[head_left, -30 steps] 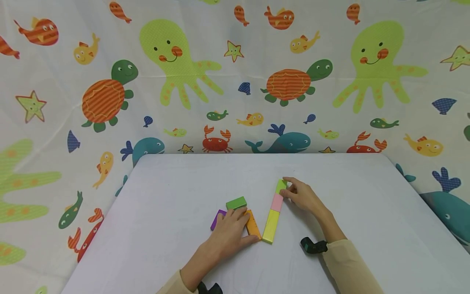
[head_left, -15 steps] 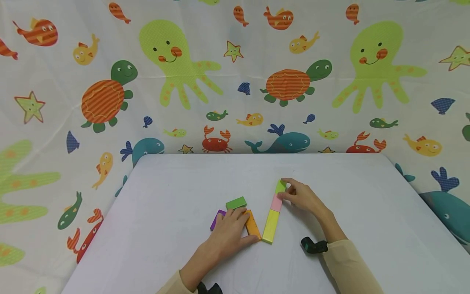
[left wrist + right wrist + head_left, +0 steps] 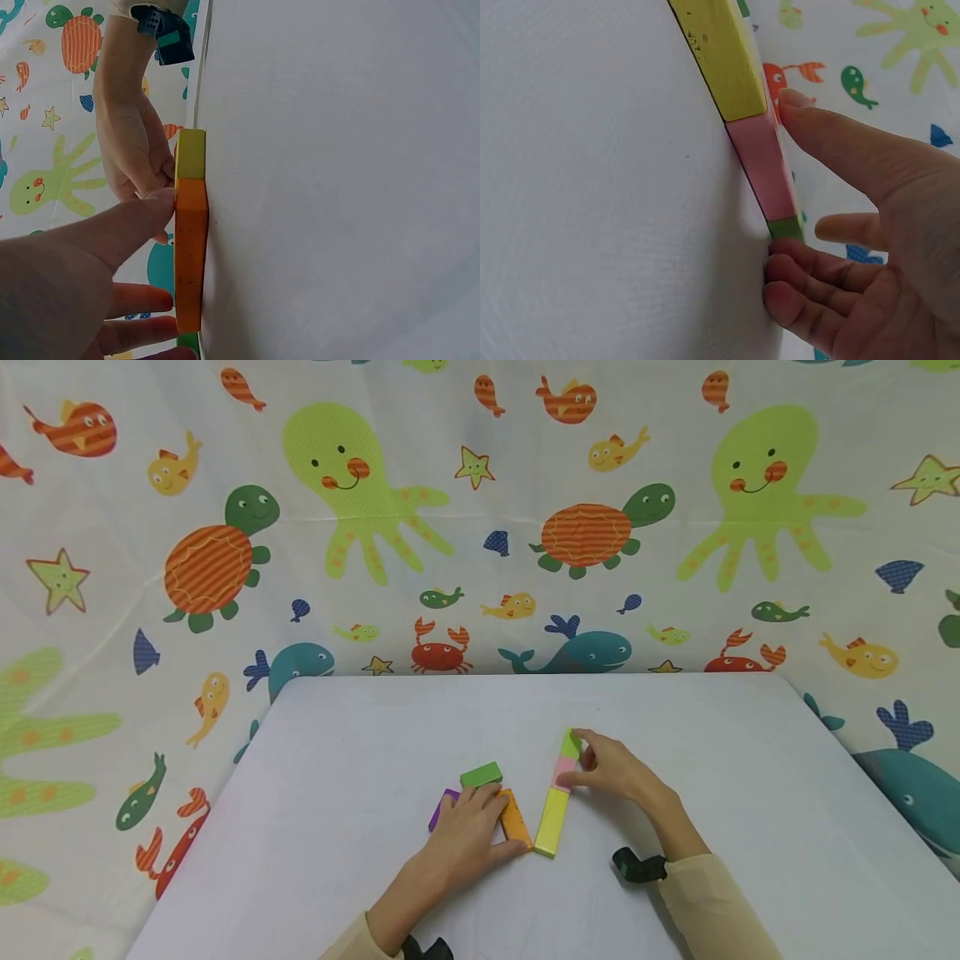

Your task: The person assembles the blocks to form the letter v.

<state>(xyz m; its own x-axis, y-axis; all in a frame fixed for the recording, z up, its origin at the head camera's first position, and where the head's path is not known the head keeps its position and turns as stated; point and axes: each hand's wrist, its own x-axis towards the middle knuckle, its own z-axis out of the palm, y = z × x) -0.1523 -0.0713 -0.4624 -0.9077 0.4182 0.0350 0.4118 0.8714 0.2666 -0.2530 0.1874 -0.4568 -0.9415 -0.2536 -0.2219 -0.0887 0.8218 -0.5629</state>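
Note:
Several coloured blocks lie flat on the white table. My left hand [image 3: 463,833] rests over the near-left group, its thumb at the near end of an orange block [image 3: 515,822] and its fingers by that block's far end. A purple block [image 3: 441,812] shows partly beside this hand, and a green block [image 3: 482,774] lies just beyond its fingertips. To the right, a yellow block [image 3: 551,822], a pink block [image 3: 563,771] and a light green block [image 3: 570,745] form a slanting row. My right hand [image 3: 618,768] has its thumb beside the pink block and its other fingers at the light green block's far end.
A curtain printed with sea animals [image 3: 588,535] hangs behind the table's [image 3: 360,727] far edge. Dark devices are worn at both wrists, one of them the right wrist camera [image 3: 637,865].
The right thumb has slid nearer along the row, from the light green block to the pink one, and the index finger has shifted slightly left. The left hand and the blocks stay put.

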